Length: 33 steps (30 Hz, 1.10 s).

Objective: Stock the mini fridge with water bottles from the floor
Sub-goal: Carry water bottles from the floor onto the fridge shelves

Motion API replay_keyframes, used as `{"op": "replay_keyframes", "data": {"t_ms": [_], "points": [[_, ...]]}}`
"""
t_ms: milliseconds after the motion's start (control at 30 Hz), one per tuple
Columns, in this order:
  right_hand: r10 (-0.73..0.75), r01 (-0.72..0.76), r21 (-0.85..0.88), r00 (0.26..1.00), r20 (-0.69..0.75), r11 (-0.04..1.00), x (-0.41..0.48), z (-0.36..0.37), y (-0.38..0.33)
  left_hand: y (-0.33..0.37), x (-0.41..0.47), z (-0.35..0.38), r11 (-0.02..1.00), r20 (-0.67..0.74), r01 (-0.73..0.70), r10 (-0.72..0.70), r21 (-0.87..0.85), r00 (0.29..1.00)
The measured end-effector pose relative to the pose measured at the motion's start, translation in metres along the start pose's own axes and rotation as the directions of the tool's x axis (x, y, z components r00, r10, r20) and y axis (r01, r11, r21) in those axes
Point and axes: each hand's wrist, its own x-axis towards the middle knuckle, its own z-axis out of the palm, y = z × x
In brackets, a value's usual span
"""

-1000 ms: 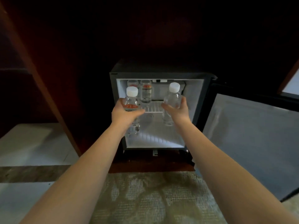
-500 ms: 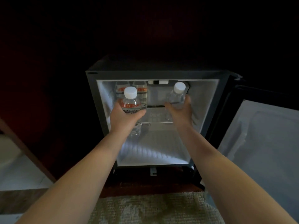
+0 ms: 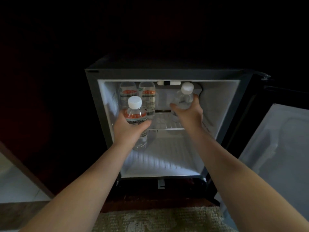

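Two more bottles going into the mini fridge [image 3: 167, 73], one in each hand.

My left-hand bottle [image 3: 136, 114] is upright just in front of the front left corner of the wire shelf [image 3: 165, 124], with my left hand [image 3: 129, 129] wrapped round its labelled middle. My right-hand bottle [image 3: 184, 96] is deeper in, over the shelf's back right corner, my right hand [image 3: 188, 114] curled round its lower body. I cannot tell whether its base touches the wire. Two stocked bottles [image 3: 127, 94] stand side by side in the shelf's back left corner, so I judge the job partly done: these two need setting down and releasing. The door [image 3: 275, 148] hangs open on the right. No bottles show on the rug [image 3: 158, 220], so I cannot say how many remain.
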Motion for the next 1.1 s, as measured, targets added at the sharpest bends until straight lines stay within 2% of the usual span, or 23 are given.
{"op": "replay_keyframes", "data": {"t_ms": [133, 233, 500, 667, 767, 900, 1000, 1100], "points": [[0.09, -0.086, -0.073, 0.995, 0.054, 0.994, 0.016, -0.003, -0.008, -0.005, 0.004, 0.002, 1.0, 0.0, 0.005, -0.005, -0.009, 1.0], [0.152, -0.132, -0.136, 0.977, 0.146, 0.982, 0.036, -0.002, -0.016, -0.008, 0.005, 0.003, 1.0, 0.01, 0.009, -0.009, 0.004, 1.0], [0.142, -0.098, -0.16, 0.946, 0.291, 0.982, 0.049, 0.002, -0.005, -0.007, 0.01, 0.01, 0.999, 0.01, 0.001, -0.001, 0.036, 1.0], [0.141, -0.122, -0.084, 0.954, 0.264, 0.989, 0.042, 0.008, 0.006, -0.01, 0.011, 0.011, 0.999, 0.021, -0.011, 0.011, 0.033, 1.0], [0.097, -0.083, -0.072, 0.972, 0.216, 0.994, 0.042, 0.01, 0.007, -0.01, 0.011, 0.009, 1.0, 0.029, -0.008, 0.007, 0.029, 1.0], [0.092, -0.083, -0.046, 0.967, 0.237, 0.995, 0.049, 0.005, 0.01, -0.01, 0.011, 0.007, 1.0, 0.023, -0.002, 0.002, 0.026, 1.0], [0.065, -0.047, -0.07, 0.958, 0.279, 0.996, 0.053, -0.004, 0.007, -0.009, 0.012, 0.008, 1.0, 0.023, -0.002, 0.001, 0.026, 1.0], [0.07, -0.045, -0.108, 0.968, 0.241, 0.993, 0.058, -0.009, 0.01, -0.008, 0.009, 0.007, 1.0, 0.037, -0.006, 0.005, 0.025, 0.999]]}}
